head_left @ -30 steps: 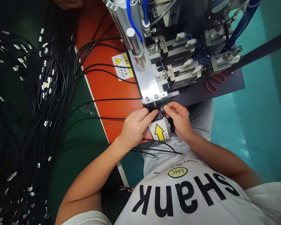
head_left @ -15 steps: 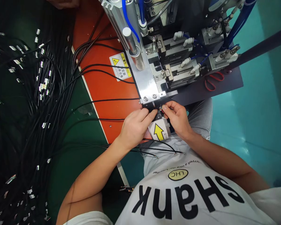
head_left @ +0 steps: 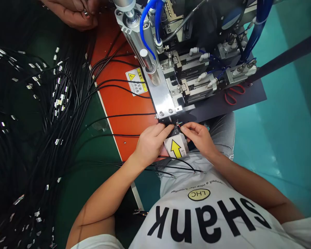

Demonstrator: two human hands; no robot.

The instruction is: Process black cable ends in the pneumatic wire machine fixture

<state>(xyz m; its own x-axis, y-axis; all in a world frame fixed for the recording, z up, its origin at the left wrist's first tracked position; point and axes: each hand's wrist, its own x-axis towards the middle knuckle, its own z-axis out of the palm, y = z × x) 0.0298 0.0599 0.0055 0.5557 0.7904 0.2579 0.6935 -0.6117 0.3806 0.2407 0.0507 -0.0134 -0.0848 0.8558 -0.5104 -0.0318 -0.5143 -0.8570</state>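
L hand is palm-down at the front edge of the machine, fingers curled, thumb tip pressed in by the end of a thin round black cable that runs in from the L & goes under the hand; grip itself hidden, so can't tell if it's clamped on the cable. R hand has thumb & forefinger pinched tog. on thin multicoloured wires, which fan out btwn the two hands, just below the shiny silver metal plate. Right under the fingertips: white plate w/ big yellow arrow, tilted, near the wearer's lap. More black cables cross the orange-red panel, past a yellow-&-white warning label; a few bare-ended ones lie over the lap, on/near the white printed T-shirt. Far L, big tangled bundle of black cables w/ shiny silver tips on a dark green surface. Red loop handles lie on the dark base plate, R side. Top L, a co-worker's hands hold a small shiny-tipped item, too small to ID.
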